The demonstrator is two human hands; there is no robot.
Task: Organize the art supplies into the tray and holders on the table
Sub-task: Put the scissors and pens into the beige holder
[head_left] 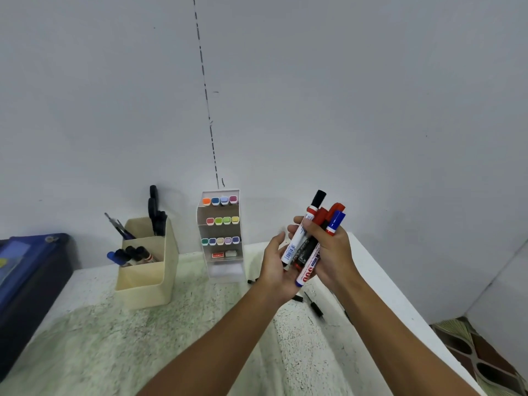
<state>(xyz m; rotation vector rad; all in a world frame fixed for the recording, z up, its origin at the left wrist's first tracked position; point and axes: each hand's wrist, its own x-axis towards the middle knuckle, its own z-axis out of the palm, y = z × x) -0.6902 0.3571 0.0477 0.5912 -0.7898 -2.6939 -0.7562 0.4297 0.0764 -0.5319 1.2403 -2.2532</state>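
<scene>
Above the table point(177, 338), right hand point(333, 252) grips a bundle of markers point(310, 241); left hand point(275, 262) cups their lower ends, fingers relaxed. Step: gathering. Next, likely carry left to the beige holder point(148, 270) (front pocket partly filled).

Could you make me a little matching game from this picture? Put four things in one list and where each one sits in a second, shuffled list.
Things
1. bundle of markers
2. scissors
3. pastel highlighters
4. blue folder

Places
A. in the clear tiered rack
B. at the table's far left edge
C. gripped in the right hand, resting on the left hand
D. upright in the back of the beige holder

Pairs: 1-C, 2-D, 3-A, 4-B
</scene>
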